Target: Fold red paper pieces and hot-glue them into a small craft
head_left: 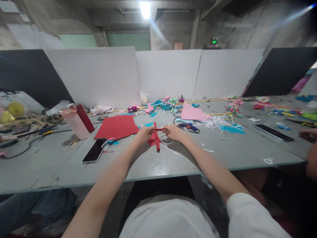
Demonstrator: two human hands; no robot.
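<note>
A thin red strip stretches level between my two hands over the table. My left hand pinches its left end, and my right hand pinches the other. Just below the strip a red rolled tube points toward me, with small red paper scraps beside it. Near my right hand lie a white ring and a clear thin stick. Whether the strip touches the tube, I cannot tell.
To the left are a large red sheet, a phone and a pink bottle. A blue glue gun, pink paper and white paper strips lie to the right. Another person's hand shows at far right.
</note>
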